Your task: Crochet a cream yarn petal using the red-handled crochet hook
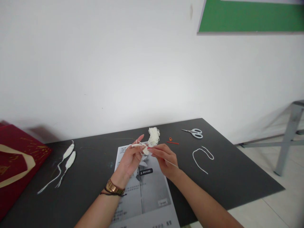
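Note:
My left hand (130,159) pinches a small white crochet piece (145,151), with white yarn running over its fingers and the index finger raised. Close against it on the right, my right hand (168,159) is closed around a thin crochet hook (172,163), whose shaft sticks out below the palm. The hook's tip is hidden at the crochet piece. Just behind the hands lies a loose bundle of white yarn (154,136). Under both hands is a printed pattern sheet (154,193).
On the black table (95,177), two white crocheted pieces (70,160) with long tails lie left, near a red gift bag (14,164). To the right are scissors (196,133), an orange stitch marker (170,139), a red needle-like stick (173,142) and a white cord (195,160).

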